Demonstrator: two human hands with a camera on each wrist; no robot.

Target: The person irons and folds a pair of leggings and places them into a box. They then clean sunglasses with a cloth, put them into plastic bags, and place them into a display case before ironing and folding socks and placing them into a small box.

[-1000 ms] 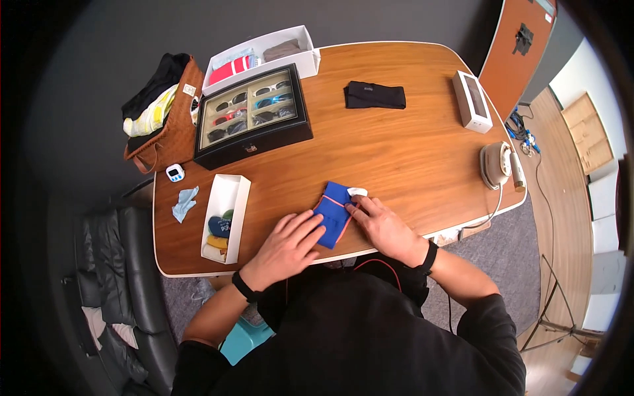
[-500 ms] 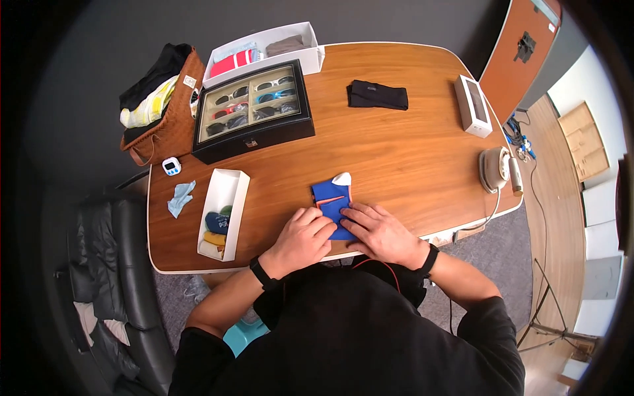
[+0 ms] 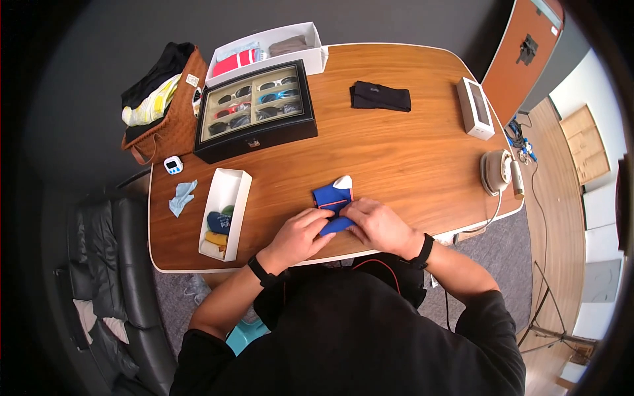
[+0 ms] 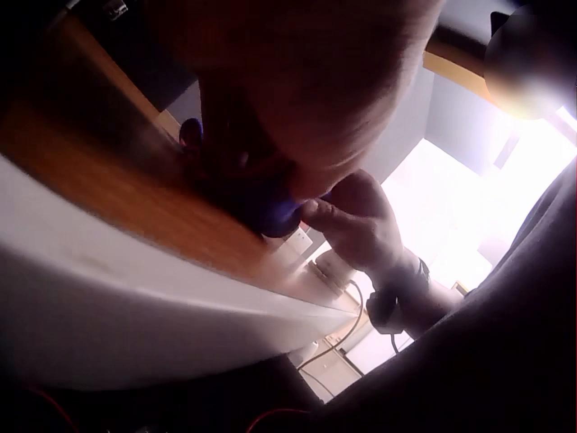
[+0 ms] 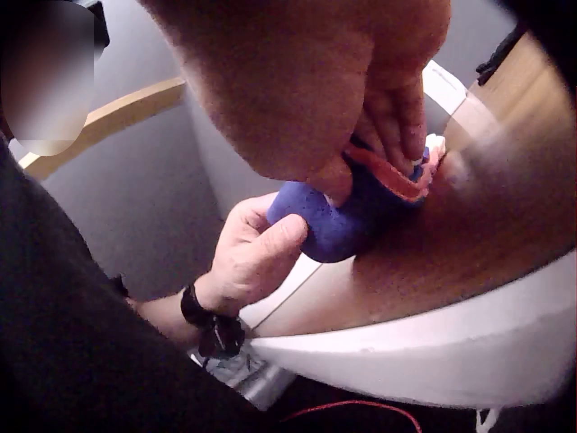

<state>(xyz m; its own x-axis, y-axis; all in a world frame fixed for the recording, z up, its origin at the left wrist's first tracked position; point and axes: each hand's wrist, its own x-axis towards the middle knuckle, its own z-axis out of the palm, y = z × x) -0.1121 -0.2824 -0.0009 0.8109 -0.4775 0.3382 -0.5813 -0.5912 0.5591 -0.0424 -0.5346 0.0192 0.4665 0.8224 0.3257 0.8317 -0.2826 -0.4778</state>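
A blue sock (image 3: pixel 338 225) with orange-red trim and a white end lies folded near the table's front edge. My left hand (image 3: pixel 296 234) grips its near side, the thumb pressed on the blue cloth in the right wrist view. Opposite it, my right hand (image 3: pixel 386 229) pinches the other side, with fingers tucked in at the orange-trimmed opening (image 5: pixel 397 178). The near part of the cloth is lifted and bent over between both hands. Beyond them the white end (image 3: pixel 343 182) points away across the wood. Fingers hide part of the fold.
On the left stand a white box (image 3: pixel 225 198) of rolled socks, a light-blue cloth (image 3: pixel 182 198) and a timer (image 3: pixel 173 165). Behind are a sunglasses case (image 3: pixel 254 142), a basket (image 3: pixel 173 135) and another box (image 3: pixel 318 63). Black folded fabric (image 3: pixel 381 98), a narrow box (image 3: pixel 473 109) and an iron (image 3: pixel 495 173) lie rightward.
The hands have come closer together round the sock. Its near part, flat a second ago, is now raised and folded over. The white end has come out from beside the right hand.
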